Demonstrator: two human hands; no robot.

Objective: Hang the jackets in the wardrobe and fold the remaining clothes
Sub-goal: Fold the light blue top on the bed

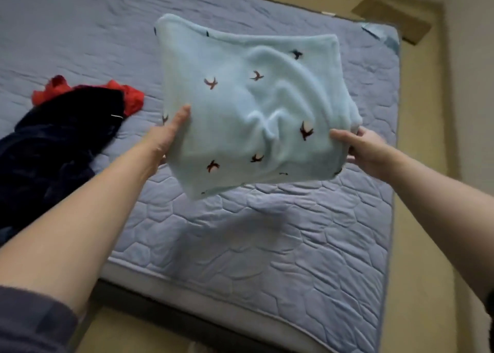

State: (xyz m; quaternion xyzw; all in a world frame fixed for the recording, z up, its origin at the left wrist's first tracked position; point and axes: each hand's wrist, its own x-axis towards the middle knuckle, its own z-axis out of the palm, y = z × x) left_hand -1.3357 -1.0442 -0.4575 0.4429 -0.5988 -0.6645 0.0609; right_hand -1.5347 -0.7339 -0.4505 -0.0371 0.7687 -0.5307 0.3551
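Observation:
A folded light-blue fleece garment (240,106) with small dark bird prints hangs in the air above the bed. My left hand (167,136) grips its left edge, thumb on top and fingers hidden underneath. My right hand (366,149) grips its right edge the same way. A dark navy garment (53,149) lies crumpled on the left of the mattress, with a red garment (131,98) partly under it.
The quilted grey-blue mattress (240,245) fills most of the view on a dark bed frame (160,312). Beige floor runs along the right and front. A piece of brown cardboard (393,18) lies on the floor past the far right corner.

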